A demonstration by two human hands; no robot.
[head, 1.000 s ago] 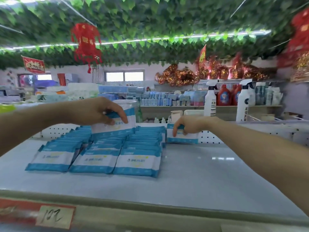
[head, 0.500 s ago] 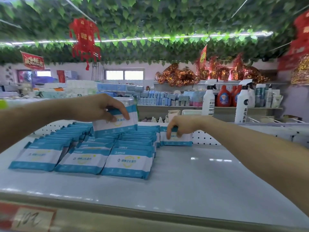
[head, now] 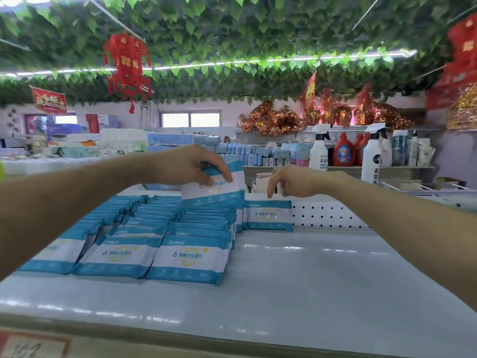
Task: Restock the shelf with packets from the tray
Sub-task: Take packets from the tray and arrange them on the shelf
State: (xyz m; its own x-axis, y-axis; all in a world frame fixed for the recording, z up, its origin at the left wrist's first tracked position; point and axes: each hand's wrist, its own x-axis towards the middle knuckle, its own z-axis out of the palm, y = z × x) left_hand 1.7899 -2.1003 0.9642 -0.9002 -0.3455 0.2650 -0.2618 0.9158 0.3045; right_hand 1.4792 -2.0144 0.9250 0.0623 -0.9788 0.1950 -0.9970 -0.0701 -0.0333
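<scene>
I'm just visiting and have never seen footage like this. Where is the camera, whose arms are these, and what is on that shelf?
No machine here: a person wears one wide-angle camera on the head, so you look forward and down along their own arms. The left hand holds a blue-and-white packet above rows of like packets lying overlapped on the pale shelf. A single packet stands against the perforated back panel; the right hand hangs just above it, fingers loosely curled, holding nothing.
</scene>
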